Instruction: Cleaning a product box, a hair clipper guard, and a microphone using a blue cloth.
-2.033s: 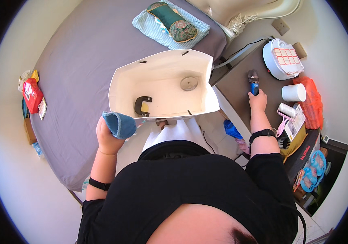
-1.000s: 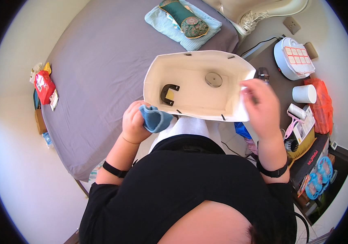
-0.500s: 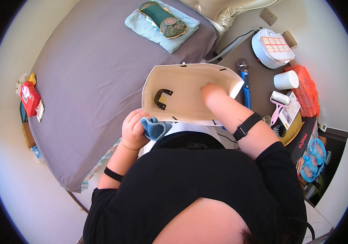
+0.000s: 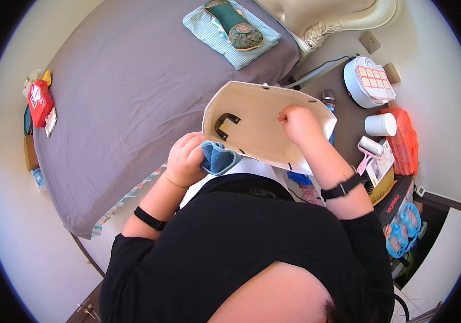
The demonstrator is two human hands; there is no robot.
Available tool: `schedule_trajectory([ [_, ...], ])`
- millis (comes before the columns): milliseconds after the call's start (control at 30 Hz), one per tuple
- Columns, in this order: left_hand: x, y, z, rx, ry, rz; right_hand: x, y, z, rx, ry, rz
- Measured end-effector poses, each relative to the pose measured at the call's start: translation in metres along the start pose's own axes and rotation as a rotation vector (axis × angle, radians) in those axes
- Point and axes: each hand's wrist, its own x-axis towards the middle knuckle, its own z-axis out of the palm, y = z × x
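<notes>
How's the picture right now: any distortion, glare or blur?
Head view: fisheye curves the grey-sheeted bed, corners black; same head view: left wall bright, without harsh glare; again head view: white bag softly shaded inside, blue cloth without obvious blur.

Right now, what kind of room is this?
Probably a bedroom: there's a grey-covered bed, a green pillow on a folded checked cloth, and an ornate cream headboard.
</notes>
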Motion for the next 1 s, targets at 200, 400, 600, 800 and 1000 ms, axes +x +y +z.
schedule_trajectory([
  [200, -0.006, -0.006, -0.007, 0.028, 0.016, -0.11, -0.057, -0.012, -0.064, 1.072, 0.215, -0.285],
  [400, -0.011, -0.015, -0.024, 0.136, 0.074, -0.198, -0.075, 0.03, -0.072, 1.629, 0.524, -0.364],
  [600, -0.009, -0.028, -0.035, 0.202, 0.169, -0.306, -0.045, 0.075, 0.001, 1.906, 0.75, 0.04],
  [800, -0.006, -0.024, -0.047, 0.228, 0.122, -0.363, -0.025, 0.086, 0.044, 1.898, 0.864, 0.405],
  [1000, -0.001, -0.024, -0.048, 0.209, 0.076, -0.345, -0.012, 0.089, 0.081, 1.878, 0.889, 0.482],
])
